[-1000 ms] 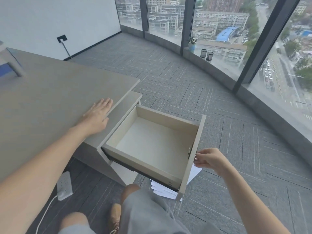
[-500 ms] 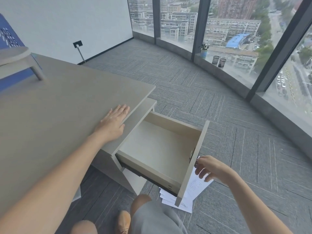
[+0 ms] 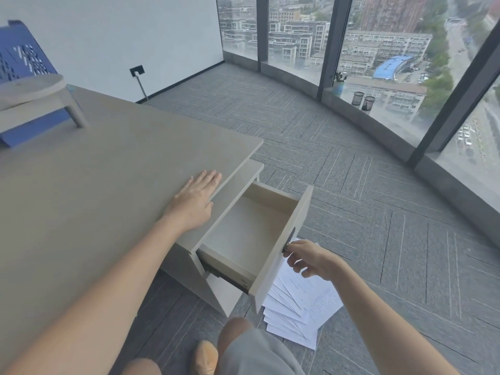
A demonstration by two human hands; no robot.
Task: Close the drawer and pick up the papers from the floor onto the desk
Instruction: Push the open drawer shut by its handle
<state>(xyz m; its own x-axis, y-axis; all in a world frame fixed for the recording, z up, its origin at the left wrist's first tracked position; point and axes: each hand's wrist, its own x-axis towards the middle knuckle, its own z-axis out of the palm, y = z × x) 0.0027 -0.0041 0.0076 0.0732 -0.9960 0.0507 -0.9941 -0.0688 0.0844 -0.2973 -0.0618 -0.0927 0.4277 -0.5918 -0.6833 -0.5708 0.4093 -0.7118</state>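
Counter (image 3: 94, 185) at left, left hand (image 3: 196, 200) flat on it near its right edge. Drawer (image 3: 243, 236) sticks out open below that edge, to the right. Right hand (image 3: 311, 259) at the drawer front, fingers (image 3: 290, 249) touching it. Papers (image 3: 300, 309) fanned on the floor (image 3: 378, 226), below and right of drawer front. Stand (image 3: 32, 90) on the counter's far left.
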